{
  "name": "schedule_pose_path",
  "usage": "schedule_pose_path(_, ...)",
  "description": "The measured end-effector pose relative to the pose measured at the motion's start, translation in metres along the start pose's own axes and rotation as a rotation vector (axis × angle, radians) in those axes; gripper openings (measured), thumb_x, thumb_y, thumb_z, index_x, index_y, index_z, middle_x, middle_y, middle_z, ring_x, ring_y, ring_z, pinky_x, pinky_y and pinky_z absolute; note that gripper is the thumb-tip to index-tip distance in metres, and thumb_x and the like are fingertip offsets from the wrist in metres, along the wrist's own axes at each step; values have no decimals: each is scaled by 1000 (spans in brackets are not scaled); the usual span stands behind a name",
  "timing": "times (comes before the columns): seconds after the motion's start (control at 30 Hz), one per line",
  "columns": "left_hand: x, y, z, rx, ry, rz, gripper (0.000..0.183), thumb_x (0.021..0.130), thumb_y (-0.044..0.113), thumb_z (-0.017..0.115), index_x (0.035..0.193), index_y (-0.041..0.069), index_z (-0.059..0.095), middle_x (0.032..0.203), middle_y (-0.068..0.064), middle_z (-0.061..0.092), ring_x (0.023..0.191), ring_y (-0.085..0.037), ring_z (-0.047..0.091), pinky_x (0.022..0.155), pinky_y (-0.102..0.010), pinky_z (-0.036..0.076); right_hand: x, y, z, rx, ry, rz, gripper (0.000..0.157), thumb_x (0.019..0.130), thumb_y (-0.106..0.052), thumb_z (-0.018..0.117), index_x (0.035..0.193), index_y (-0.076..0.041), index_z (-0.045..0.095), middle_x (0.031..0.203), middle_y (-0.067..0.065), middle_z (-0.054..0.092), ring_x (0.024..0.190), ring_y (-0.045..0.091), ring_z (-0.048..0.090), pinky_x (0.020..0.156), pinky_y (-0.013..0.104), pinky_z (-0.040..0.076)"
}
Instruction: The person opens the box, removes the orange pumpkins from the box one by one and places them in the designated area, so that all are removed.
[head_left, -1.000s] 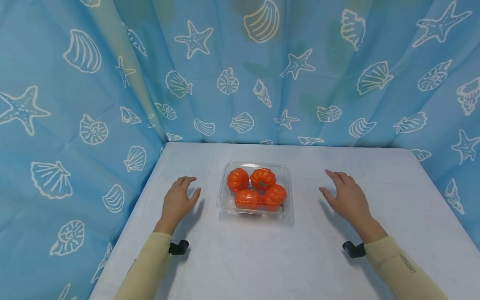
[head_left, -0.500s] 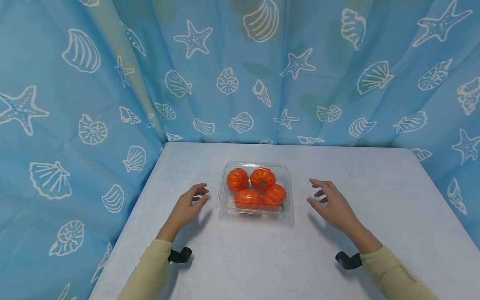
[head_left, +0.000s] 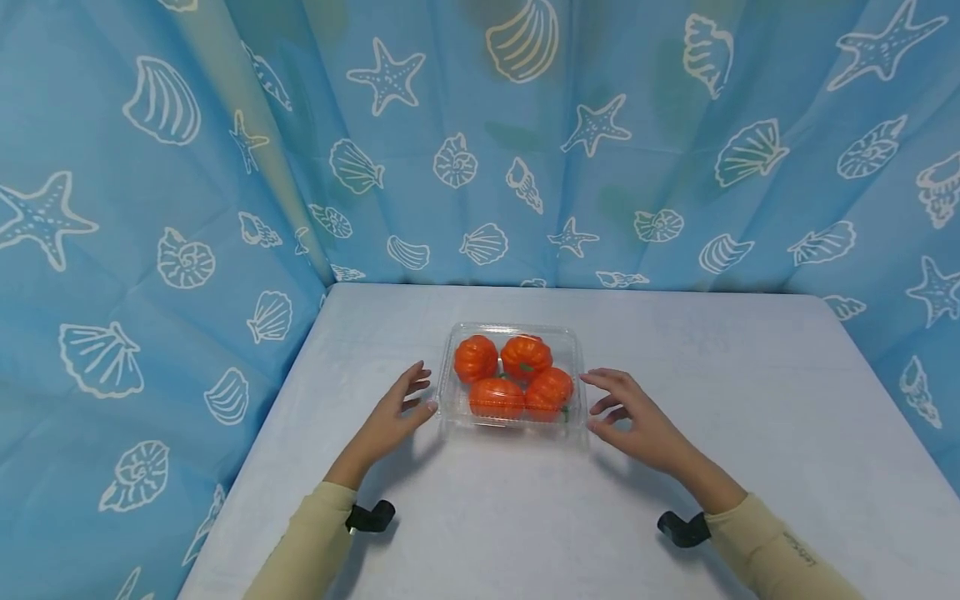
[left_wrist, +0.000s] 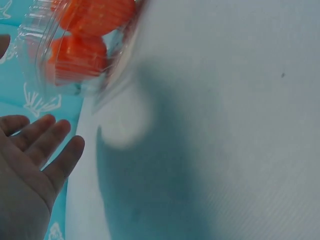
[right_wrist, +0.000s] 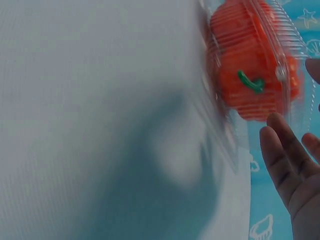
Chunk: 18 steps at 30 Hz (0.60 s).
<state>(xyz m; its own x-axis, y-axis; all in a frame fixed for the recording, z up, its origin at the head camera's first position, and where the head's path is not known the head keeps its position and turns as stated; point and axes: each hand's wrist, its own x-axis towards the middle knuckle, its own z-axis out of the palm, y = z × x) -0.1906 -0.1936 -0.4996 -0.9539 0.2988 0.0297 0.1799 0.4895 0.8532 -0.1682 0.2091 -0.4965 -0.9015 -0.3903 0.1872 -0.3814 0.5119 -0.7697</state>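
Observation:
A clear plastic clamshell box [head_left: 448, 387] stands on the white-covered table, its lid down over several orange, ribbed, pumpkin-like vegetables [head_left: 497, 398] with green stems. To the left of the box is my left hand [head_left: 392, 421], fingers spread and relaxed, thumb close to the box's left side. My right hand [head_left: 636, 423] is at the opposite side, its fingertips right by the box's right edge and its fingers gently bent. Neither hand holds anything. In the right wrist view a curved green stem [right_wrist: 251, 82] shows through the plastic.
The white tablecloth [head_left: 495, 517] spreads around the box, with shadows under both hands. A blue curtain [head_left: 465, 100] printed with shells and starfish hangs behind the table and along both sides. Each wrist carries a black camera mount [head_left: 371, 517].
Both hands have moved inward toward the box, the left one rightward and the right one leftward, from well apart to close by its sides. The box has stayed in place.

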Motion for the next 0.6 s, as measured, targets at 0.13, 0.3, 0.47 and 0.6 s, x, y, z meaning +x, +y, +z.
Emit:
schedule_pose_path(0.13,1,1,7,-28,-33,-40,86,96,21,70,162,4,18,163,-14,33,147,-34,37,117,-52,34,2,-1,6,30,-31,-11,75,88,-11,79,154,-14,44,158,16,31,102,22,65,85,40,61)
schedule_pose_path(0.3,3,1,14,-50,-68,-68,96,90,21,75,163,6,14,168,-12,24,152,-31,28,119,-49,31,5,-2,11,52,-46,16,80,85,-9,82,154,-14,42,159,16,30,104,23,63,86,39,60)
schedule_pose_path(0.47,2,3,18,-50,-91,-94,102,88,21,77,164,10,11,169,-11,20,152,-32,28,119,-48,31,9,-5,15,53,-48,28,83,84,-8,83,154,-15,40,159,15,29,104,23,62,88,39,60)
schedule_pose_path(0.6,2,2,21,-36,-100,-103,103,89,24,76,165,13,8,169,-13,18,151,-37,27,118,-51,31,11,-4,16,42,-48,27,85,83,-7,83,155,-17,39,159,15,29,103,21,62,88,40,59)
